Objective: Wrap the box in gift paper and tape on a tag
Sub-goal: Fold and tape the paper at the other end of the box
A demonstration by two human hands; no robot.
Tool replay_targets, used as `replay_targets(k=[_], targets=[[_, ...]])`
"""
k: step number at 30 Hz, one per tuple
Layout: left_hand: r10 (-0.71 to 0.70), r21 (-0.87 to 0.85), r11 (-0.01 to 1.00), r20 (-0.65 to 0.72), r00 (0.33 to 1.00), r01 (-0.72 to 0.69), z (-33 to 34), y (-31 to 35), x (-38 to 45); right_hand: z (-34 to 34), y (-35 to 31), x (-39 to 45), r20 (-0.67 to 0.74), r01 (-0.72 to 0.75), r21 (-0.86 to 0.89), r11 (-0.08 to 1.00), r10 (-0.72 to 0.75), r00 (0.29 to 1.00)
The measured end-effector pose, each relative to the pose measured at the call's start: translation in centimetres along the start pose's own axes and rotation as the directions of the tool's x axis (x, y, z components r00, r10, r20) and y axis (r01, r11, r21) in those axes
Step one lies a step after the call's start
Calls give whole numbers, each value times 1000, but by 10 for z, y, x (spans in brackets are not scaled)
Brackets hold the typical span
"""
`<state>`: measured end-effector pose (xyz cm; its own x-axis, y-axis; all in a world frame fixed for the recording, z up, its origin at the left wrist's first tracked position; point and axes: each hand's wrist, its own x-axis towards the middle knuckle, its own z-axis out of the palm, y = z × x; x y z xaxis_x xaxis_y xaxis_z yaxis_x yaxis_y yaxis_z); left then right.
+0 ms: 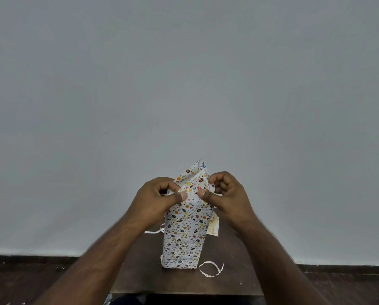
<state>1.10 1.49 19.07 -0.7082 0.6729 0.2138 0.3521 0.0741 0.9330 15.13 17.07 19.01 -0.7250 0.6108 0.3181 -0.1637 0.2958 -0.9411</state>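
A tall box (185,234) wrapped in white gift paper with small coloured prints stands upright on a small dark wooden table (228,280). At its top end the paper forms folded flaps (195,179). My left hand (156,199) pinches the left flap, thumb pressed on the front of the paper. My right hand (226,194) pinches the right flap, thumb on the front too. A cream tag (214,226) with gold print lies on the table just right of the box, partly hidden behind it.
A curled strip of white paper (211,269) lies at the box's lower right. Another white strip (155,231) lies to the left of the box. A grey wall fills the background; a dark wooden floor (19,280) surrounds the table.
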Motion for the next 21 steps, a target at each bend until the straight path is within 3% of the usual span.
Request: replay_targets(k=[5,11,17,21], targets=[[-1,-5,1000,-34,999,1,1,-1,0,-11,-3,2,132,-141,58,988,132,982],[-42,-37,999,-40,998,40,3,1,0,-12,-7,2,137,-162,84,983,149,979],[-200,-248,939,167,965,238,3,7,2,-11,-9,7,173,-243,131,961,219,960],[-223,-352,891,212,952,287,4,5,1,-10,-13,7,220,-325,259,909,272,937]])
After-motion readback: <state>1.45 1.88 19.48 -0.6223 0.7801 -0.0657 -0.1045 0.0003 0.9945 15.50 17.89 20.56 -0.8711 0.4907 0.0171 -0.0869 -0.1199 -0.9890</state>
